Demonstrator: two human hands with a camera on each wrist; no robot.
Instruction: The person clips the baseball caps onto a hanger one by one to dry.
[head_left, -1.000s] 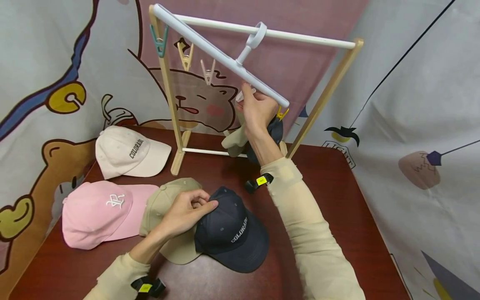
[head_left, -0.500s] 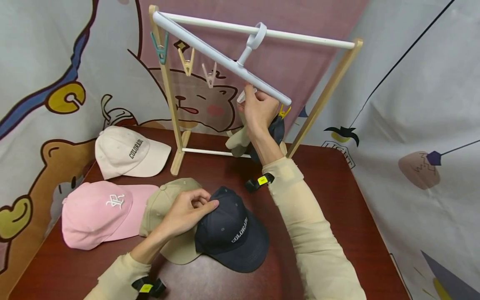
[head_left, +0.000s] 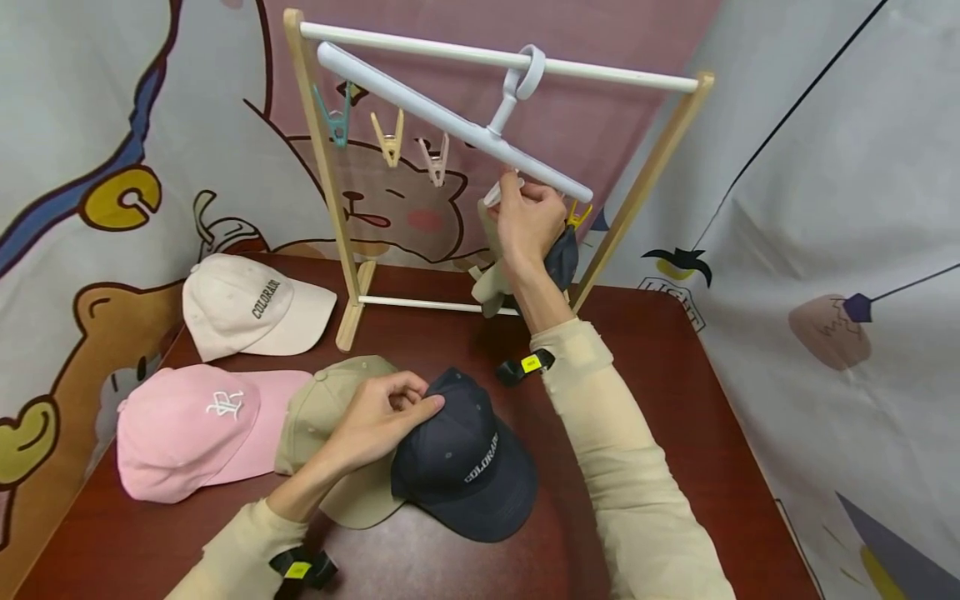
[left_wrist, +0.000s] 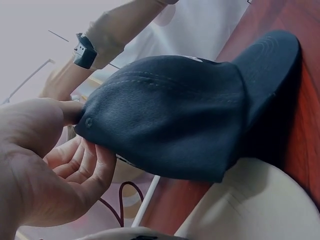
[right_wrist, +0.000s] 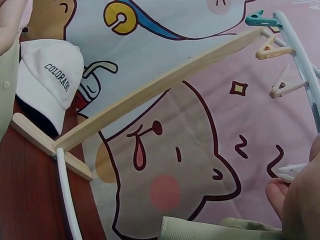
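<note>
My left hand pinches the crown of a navy baseball cap lettered COLORADO; the left wrist view shows thumb and fingers gathered at the top of its crown. My right hand is raised to the low right part of a white clip hanger, pinching a white clip. A khaki cap hangs below that hand, partly hidden by it. Behind the wrist, a dark cap hangs at a yellow clip. The hanger slopes down to the right.
The hanger hooks over a white bar on a wooden rack. Teal, yellow and pink clips hang from its left half. Pink, khaki and cream caps lie on the red-brown table.
The hanger's left end has dropped with its clips, and its slope is gentler. My right hand has shifted slightly right with the white clip. The left hand keeps its hold on the navy cap.
</note>
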